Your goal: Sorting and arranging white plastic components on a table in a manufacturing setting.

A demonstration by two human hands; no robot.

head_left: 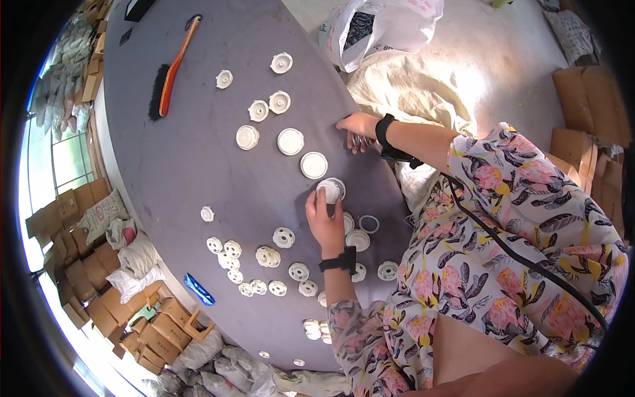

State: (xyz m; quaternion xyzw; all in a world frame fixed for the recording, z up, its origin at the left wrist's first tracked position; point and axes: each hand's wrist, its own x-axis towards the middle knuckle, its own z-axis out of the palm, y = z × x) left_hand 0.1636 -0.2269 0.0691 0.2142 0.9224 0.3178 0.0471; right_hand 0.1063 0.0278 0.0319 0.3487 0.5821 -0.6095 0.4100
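Note:
My left hand (pixel 324 223) has its fingers closed on the edge of a white round plastic cap (pixel 331 190) on the grey table. Close by lies a row of larger white caps (pixel 313 165), partly running up the table. Beyond the table's near edge, my right hand (pixel 359 131) is curled around several small, dark, shiny pieces (pixel 359 141), whose kind I cannot make out. A thin pale ring (pixel 369 225) rests beside another white cap (pixel 358 239) next to my left wrist.
White slotted round parts (pixel 268 257) are scattered over the grey table (pixel 178 165). A brush (pixel 174 73) with an orange handle and a blue packet (pixel 199 290) lie there too. A white bag (pixel 397 26) with dark contents stands on the floor; cartons (pixel 582 99) are stacked around.

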